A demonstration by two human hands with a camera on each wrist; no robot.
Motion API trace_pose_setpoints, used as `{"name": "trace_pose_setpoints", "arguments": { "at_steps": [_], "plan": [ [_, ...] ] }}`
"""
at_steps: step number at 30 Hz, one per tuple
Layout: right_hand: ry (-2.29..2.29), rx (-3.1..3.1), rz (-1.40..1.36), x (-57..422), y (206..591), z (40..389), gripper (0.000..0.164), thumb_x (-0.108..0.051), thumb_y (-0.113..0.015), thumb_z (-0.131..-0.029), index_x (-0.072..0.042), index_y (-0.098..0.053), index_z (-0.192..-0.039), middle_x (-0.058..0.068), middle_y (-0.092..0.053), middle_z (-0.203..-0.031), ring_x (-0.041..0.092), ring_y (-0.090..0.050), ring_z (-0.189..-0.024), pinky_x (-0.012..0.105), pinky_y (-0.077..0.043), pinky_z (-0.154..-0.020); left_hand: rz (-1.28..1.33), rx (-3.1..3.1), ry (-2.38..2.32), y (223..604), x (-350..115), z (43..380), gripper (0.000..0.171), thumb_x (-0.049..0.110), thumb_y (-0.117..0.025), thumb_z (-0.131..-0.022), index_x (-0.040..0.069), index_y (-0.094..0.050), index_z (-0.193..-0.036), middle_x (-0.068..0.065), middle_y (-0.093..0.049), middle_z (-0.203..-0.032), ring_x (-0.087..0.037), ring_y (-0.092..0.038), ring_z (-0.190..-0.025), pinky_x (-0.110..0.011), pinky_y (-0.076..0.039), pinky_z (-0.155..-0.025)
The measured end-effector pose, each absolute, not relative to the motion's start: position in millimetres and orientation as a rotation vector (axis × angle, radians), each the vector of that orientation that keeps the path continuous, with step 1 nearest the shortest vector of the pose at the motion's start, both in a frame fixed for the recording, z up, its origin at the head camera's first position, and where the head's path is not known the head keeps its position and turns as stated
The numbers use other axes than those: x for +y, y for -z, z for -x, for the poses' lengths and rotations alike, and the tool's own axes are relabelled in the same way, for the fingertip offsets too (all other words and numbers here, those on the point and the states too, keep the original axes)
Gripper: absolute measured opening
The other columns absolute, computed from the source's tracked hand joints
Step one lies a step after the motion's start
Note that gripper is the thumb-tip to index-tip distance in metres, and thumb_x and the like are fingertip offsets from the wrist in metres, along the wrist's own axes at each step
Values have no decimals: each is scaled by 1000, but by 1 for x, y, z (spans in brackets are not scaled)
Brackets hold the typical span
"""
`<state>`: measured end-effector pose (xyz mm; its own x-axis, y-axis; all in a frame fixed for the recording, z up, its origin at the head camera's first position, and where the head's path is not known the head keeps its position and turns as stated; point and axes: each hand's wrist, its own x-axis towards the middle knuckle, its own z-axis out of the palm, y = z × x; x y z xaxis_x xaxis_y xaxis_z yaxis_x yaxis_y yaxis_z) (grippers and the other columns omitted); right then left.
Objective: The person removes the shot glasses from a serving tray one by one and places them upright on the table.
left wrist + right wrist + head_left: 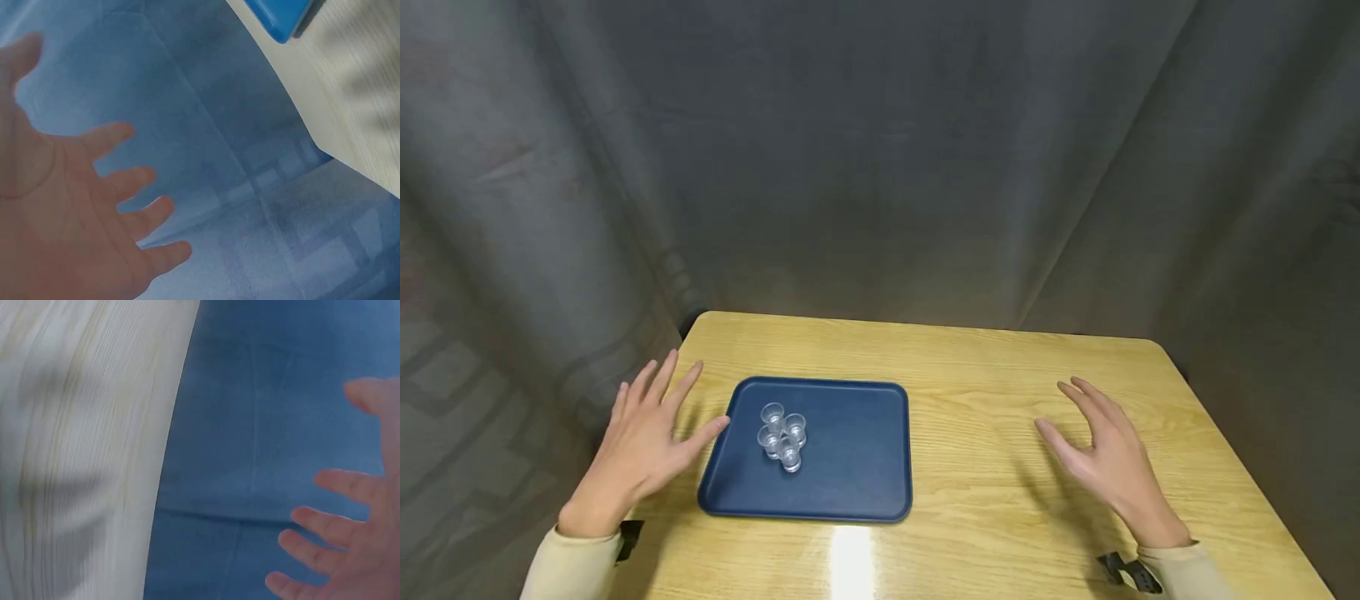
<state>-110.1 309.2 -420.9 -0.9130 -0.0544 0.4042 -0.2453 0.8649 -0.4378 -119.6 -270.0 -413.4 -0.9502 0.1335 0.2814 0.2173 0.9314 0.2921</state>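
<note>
On the left half of the table lies a dark blue tray (857, 450), with several small clear cups (789, 452) standing upright in a tight cluster on its left side. My left hand (643, 442) hovers just left of the tray with fingers spread, its thumb overlapping the tray's left rim in the head view. In the left wrist view the palm of that left hand (75, 212) faces the camera and holds nothing. Over the right part of the table my right hand (1108, 454) is held up, fingers apart and loosely bent, with nothing in it.
The wooden table (985, 500) has rounded far corners. Dark grey curtains (880, 167) hang behind it and along both sides. Dark straps (1131, 572) show at the wrists beside the light sleeves. A bright reflection falls on the tabletop in front of the tray.
</note>
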Motion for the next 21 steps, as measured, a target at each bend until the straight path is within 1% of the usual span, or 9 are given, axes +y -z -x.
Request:
{"name": "trace_pose_setpoints", "arguments": {
  "at_steps": [4, 6, 8, 12, 13, 14, 15, 16, 21],
  "plan": [
    [-791, -2605, -250, 295, 423, 116, 60, -31, -80, -94, -3, -63, -144, 27, -58, -151, 54, -52, -137, 74, -40, -104, 256, -2777, 537, 418, -265, 121, 87, 53, -76, -93, 8, -44, -161, -28, -29, -171, -58, -32, -148, -81, -21, -115],
    [-835, -2592, -266, 288, 426, 117, 56, -27, -80, -95, -2, -64, -143, 25, -61, -148, 50, -55, -136, 69, -42, -105, 251, -2738, 569, 420, -261, 122, 83, 48, -78, -93, 7, -48, -158, -30, -34, -168, -59, -38, -144, -79, -27, -112],
    [-909, -2589, -277, 280, 427, 116, 51, -23, -78, -97, -3, -64, -142, 21, -64, -146, 44, -59, -132, 57, -47, -105, 238, -2709, 614, 421, -258, 124, 78, 43, -78, -94, 7, -50, -156, -31, -39, -165, -59, -41, -141, -77, -31, -108],
    [-1135, -2587, -284, 263, 427, 115, 41, -20, -73, -102, -9, -67, -141, 13, -68, -141, 18, -63, -125, 23, -52, -100, 210, -2684, 703, 422, -253, 127, 70, 35, -78, -95, 6, -54, -153, -29, -46, -159, -57, -45, -140, -74, -36, -105],
    [-1187, -2577, -287, 258, 427, 116, 38, -19, -72, -102, -10, -68, -139, 11, -69, -140, 13, -64, -123, 17, -51, -99, 203, -2680, 725, 422, -252, 127, 68, 33, -78, -95, 6, -54, -153, -29, -48, -158, -56, -46, -140, -73, -36, -106],
    [-1231, -2569, -292, 254, 427, 117, 36, -19, -72, -103, -11, -68, -138, 10, -70, -139, 10, -63, -122, 14, -50, -99, 197, -2675, 740, 423, -252, 128, 66, 31, -78, -95, 5, -55, -152, -28, -49, -157, -55, -47, -140, -72, -37, -106],
    [-1261, -2564, -298, 250, 427, 118, 35, -19, -72, -103, -13, -69, -138, 9, -70, -138, 8, -63, -121, 13, -50, -99, 189, -2669, 751, 424, -252, 129, 65, 30, -77, -95, 5, -56, -151, -28, -51, -155, -54, -48, -140, -72, -38, -106],
    [-1285, -2559, -308, 245, 428, 119, 34, -18, -72, -103, -13, -69, -137, 9, -71, -137, 8, -64, -121, 16, -52, -100, 180, -2662, 765, 425, -252, 130, 64, 29, -77, -95, 4, -57, -150, -28, -52, -154, -53, -48, -140, -71, -38, -107],
    [-1377, -2570, -338, 222, 430, 125, 33, -18, -74, -101, -12, -70, -134, 7, -72, -136, 24, -67, -123, 28, -56, -100, 120, -2658, 875, 436, -253, 135, 59, 28, -75, -98, 2, -58, -148, -26, -58, -147, -48, -58, -129, -64, -47, -100]
  ]
}}
